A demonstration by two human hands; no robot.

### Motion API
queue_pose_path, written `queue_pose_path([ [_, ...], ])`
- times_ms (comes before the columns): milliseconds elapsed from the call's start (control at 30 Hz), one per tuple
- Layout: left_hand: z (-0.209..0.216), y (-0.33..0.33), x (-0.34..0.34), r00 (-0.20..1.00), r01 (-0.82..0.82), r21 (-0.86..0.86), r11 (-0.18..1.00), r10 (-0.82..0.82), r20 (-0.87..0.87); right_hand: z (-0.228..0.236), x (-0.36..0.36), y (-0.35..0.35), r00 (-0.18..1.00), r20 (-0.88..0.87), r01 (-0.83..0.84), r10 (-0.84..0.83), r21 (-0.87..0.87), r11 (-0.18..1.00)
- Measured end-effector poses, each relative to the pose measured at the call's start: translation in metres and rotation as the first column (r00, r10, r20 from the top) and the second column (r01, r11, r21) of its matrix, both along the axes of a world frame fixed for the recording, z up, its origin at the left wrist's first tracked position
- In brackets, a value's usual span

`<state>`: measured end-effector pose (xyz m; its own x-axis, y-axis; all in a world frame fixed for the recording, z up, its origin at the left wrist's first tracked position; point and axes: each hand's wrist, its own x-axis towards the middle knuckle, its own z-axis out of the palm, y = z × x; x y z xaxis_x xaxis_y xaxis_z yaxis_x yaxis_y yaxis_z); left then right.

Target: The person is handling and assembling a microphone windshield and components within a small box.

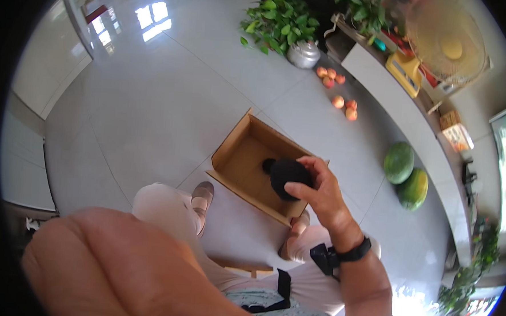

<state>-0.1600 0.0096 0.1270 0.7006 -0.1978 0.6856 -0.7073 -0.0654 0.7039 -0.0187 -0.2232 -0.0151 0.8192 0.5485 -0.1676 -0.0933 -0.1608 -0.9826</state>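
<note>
Evidently, the right hand (319,187) grips a round black object (288,172), probably light, best held around its sides. Left hand (67,257): grip unclear.

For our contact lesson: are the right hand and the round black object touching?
Touching: the head view shows the right hand with thumb and fingers against the round black object.

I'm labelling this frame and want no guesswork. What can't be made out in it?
All in the head view:
Left hand: no fingers visible; bare left arm fills the lower left.
Box, right end inside: hidden by the black object and right hand.
Black object's kind: too dark to tell.
Fan: blurred, top right.
</note>
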Motion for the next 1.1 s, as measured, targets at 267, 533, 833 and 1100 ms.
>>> queue_pose_path([
  [267,0.035,0.000,0.006,0.987,0.151,0.133,0.980,-0.143,-0.069,-0.007,0.004,0.004,0.998,-0.064,0.024,-0.021,0.055,0.998],
  [533,0.018,-0.049,0.032,0.994,-0.106,0.091,0.990,0.108,-0.018,-0.026,0.019,-0.014,1.000,-0.012,-0.013,0.015,0.178,0.984],
  [833,-0.093,-0.018,0.059,0.808,-0.175,0.400,0.899,0.364,-0.464,0.009,-0.006,0.004,0.985,-0.172,0.034,0.018,0.295,0.955],
  [1100,-0.147,-0.045,0.086,0.806,0.088,0.021,0.996,-0.059,-0.589,0.017,-0.006,-0.004,0.995,-0.089,-0.019,0.048,0.297,0.955],
])
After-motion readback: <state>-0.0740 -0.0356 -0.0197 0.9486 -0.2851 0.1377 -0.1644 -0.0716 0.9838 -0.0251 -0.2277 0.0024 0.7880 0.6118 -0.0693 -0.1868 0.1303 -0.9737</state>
